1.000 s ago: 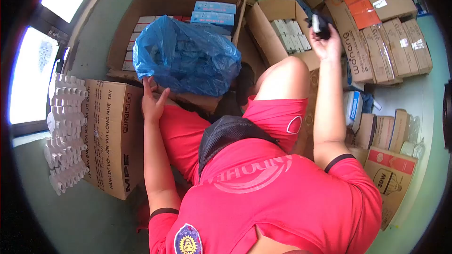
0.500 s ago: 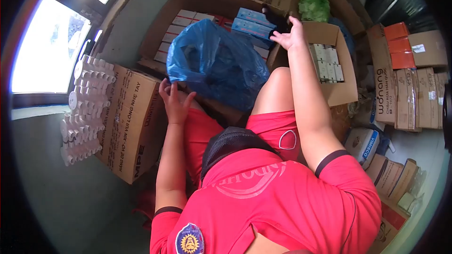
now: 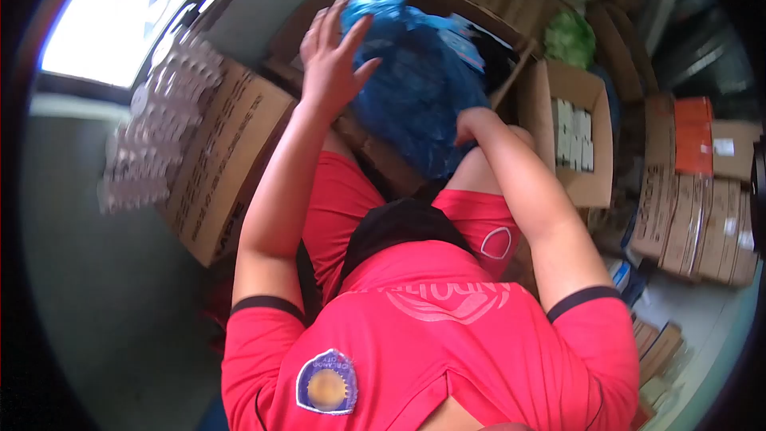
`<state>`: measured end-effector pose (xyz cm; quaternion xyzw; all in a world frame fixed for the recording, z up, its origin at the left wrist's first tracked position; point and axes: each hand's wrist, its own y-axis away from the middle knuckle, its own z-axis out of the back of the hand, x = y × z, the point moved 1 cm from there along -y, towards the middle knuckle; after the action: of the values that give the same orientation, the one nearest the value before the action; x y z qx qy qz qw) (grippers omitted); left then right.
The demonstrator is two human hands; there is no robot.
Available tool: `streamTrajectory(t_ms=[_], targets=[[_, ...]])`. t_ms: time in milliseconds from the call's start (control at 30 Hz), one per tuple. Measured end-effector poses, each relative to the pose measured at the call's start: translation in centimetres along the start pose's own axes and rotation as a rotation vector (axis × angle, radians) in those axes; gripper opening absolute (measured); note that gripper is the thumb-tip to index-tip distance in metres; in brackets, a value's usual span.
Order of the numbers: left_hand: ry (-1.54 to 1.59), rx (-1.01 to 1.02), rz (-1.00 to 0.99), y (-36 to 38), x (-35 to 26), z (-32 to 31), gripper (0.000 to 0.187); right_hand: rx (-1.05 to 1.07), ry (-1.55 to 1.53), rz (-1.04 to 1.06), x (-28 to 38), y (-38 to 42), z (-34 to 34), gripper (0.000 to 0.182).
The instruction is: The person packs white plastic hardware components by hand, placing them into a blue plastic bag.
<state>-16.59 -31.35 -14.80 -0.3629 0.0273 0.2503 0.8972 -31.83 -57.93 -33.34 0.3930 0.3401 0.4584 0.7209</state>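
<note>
A crumpled blue plastic bag (image 3: 411,88) lies over the large cardboard box (image 3: 323,0) in front of me, hiding most of what is inside. My left hand (image 3: 331,60) is raised at the bag's left edge, fingers spread. At the bag's lower right side, my right hand (image 3: 475,123) is closed with curled fingers that appear to grip the plastic; the fingertips are partly hidden. Part of a blue-and-white small box (image 3: 465,46) shows at the bag's upper right, beside a black item (image 3: 496,57) whose kind I cannot make out.
An open carton (image 3: 594,179) of small white boxes (image 3: 573,137) stands on the right. More stacked cartons (image 3: 694,219) are beyond it. To the left, white ridged plastic pieces (image 3: 163,124) lean against a tall carton (image 3: 231,160). A green bag (image 3: 569,38) sits at the back.
My left hand has moved up and forward along the bag. The right hand has come down from beside the black item to the bag's edge. The bag has spread over the boxes.
</note>
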Motion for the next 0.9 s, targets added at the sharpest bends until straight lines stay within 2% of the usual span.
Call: streamTrajectory(t_ms=[100, 167, 200, 233, 267, 300, 333, 367, 400, 433, 500, 567, 633, 667, 700, 767, 833, 900], targets=[[0.068, -0.095, 0.018, -1.6, 0.3, -1.0, 0.072, -0.290, -0.031, 0.144, -0.8, 3.3, 0.6, 0.055], [0.216, -0.168, 0.088, -1.5, 0.2, -1.3, 0.070, -0.633, -0.225, 0.107, -1.5, 5.7, 1.6, 0.048], [0.271, -0.197, 0.140, -1.4, -0.2, -0.3, 0.070, -0.828, -0.355, 0.090, -2.0, 6.3, 1.7, 0.039], [0.336, -0.225, 0.187, -0.8, -0.8, 1.1, 0.069, -1.029, -0.428, 0.130, -2.8, 7.1, 1.9, 0.031], [0.402, -0.290, 0.240, -0.2, -1.2, 2.9, 0.058, -1.159, -0.438, 0.143, -3.5, 7.6, 2.5, 0.026], [0.541, -0.331, 0.346, 1.1, -1.0, 4.4, 0.059, -1.315, -0.481, 0.208, -4.1, 8.4, 2.8, 0.023], [0.689, -0.371, 0.444, 2.5, -0.8, 5.6, 0.059, -1.407, -0.512, 0.329, -5.3, 8.7, 2.9, 0.031], [0.845, -0.407, 0.535, 4.0, -0.9, 6.6, 0.061, -1.521, -0.600, 0.353, -6.0, 9.4, 3.1, 0.040], [0.961, -0.502, 0.606, 5.9, -0.9, 7.4, 0.069, -1.563, -0.779, 0.452, -6.8, 9.8, 3.1, 0.046], [1.047, -0.434, 0.680, 7.9, -1.1, 8.5, 0.074, -1.590, -0.964, 0.550, -7.7, 10.1, 2.9, 0.052], [1.226, -0.278, 0.821, 12.4, -1.0, 10.4, 0.083, -1.643, -1.321, 0.457, -8.2, 12.1, 2.0, 0.039], [1.299, -0.320, 0.742, 16.5, -1.8, 9.8, 0.083, -1.787, -1.041, 0.157, -12.3, 11.5, 0.6, 0.032], [1.412, 0.026, 0.698, 18.9, -2.6, 11.5, 0.053, -1.584, -0.956, 0.026, -17.4, 9.7, -2.0, 0.028], [1.470, 0.186, 0.754, 20.4, -2.7, 11.5, 0.040, -1.531, -1.015, 0.109, -19.4, 8.0, -3.7, 0.030], [1.522, 0.350, 0.809, 21.7, -2.4, 11.3, 0.028, -1.342, -0.989, 0.049, -23.6, 4.4, -5.6, 0.042], [1.612, 0.377, 0.698, 22.2, -2.4, 12.7, 0.018, -0.896, -0.986, -0.271, -18.1, 12.8, -8.2, 0.056], [1.713, 0.387, 0.660, 22.2, -2.9, 14.0, 0.011, -0.413, -0.874, -0.316, -19.2, 16.4, -10.6, 0.066], [1.811, 0.369, 0.684, 21.3, -3.0, 15.1, 0.009, -0.164, -1.045, -0.319, -21.8, 17.8, -12.6, 0.068]])
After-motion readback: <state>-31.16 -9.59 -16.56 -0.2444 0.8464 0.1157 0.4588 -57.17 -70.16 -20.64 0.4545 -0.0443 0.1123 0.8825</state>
